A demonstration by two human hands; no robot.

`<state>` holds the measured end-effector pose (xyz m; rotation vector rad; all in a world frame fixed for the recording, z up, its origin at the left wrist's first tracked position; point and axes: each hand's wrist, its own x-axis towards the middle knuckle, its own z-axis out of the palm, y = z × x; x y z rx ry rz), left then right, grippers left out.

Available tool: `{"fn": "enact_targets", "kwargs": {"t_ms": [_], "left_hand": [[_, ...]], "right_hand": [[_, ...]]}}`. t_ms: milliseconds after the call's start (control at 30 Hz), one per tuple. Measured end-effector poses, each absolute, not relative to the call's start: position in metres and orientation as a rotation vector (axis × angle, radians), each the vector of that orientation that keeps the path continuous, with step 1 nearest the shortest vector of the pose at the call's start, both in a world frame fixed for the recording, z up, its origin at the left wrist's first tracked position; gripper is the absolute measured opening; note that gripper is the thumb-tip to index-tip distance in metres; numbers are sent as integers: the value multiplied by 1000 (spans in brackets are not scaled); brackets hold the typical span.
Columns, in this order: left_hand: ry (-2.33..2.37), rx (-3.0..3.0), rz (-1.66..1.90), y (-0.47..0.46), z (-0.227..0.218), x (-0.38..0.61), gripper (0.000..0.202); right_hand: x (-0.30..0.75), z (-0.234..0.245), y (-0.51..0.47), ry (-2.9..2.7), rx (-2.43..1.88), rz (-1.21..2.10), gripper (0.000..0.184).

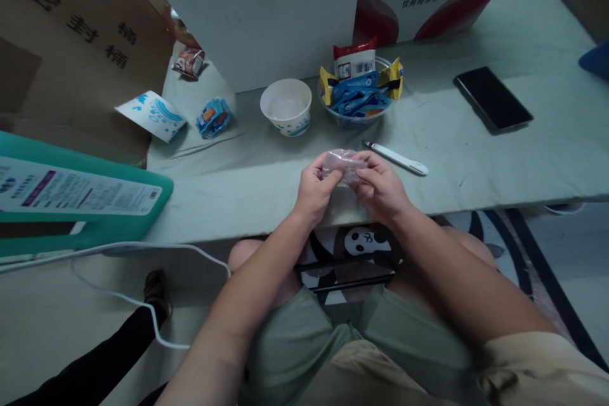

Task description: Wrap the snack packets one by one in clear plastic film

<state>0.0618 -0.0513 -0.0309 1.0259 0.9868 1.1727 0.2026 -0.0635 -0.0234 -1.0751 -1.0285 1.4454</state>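
Note:
Between my two hands, above the front edge of the table, is a crinkled clear plastic wrapper (343,163); whether anything is inside it I cannot make out. My left hand (314,185) pinches its left side with thumb and fingers. On the other side my right hand (382,187) grips it in the same way. Just beyond the right hand lies a white pen-like tool (396,158) with a dark tip. A white paper cup (287,108) with a blue print stands upright behind the left hand. Beside it, a clear bowl (356,119) holds several blue, yellow and red-white snack packets.
Left of the cup lie a blue snack packet (213,117), a printed paper cup on its side (153,115) and a brown packet (189,62). A black phone (493,99) rests at right. Boxes (266,19) stand behind; a green container (85,196) and white cable (157,245) are left.

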Motion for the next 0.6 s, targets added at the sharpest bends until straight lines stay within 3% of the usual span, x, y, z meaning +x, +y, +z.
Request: {"fn": "enact_targets", "kwargs": {"t_ms": [100, 200, 233, 367, 600], "left_hand": [[1112, 1103, 1133, -45, -27, 55, 27], [1026, 1172, 930, -41, -16, 43, 31], [949, 1166, 877, -39, -12, 38, 35], [776, 1110, 937, -33, 1, 15, 44], [1047, 782, 1263, -14, 9, -31, 17]], "right_hand": [[213, -28, -65, -1124, -1261, 1074, 45], [218, -29, -68, -1312, -1229, 1007, 69], [218, -27, -68, -1371, -1207, 1052, 66], [209, 1, -58, -1491, -1263, 1040, 26], [159, 73, 66, -1797, -1290, 612, 20]]}}
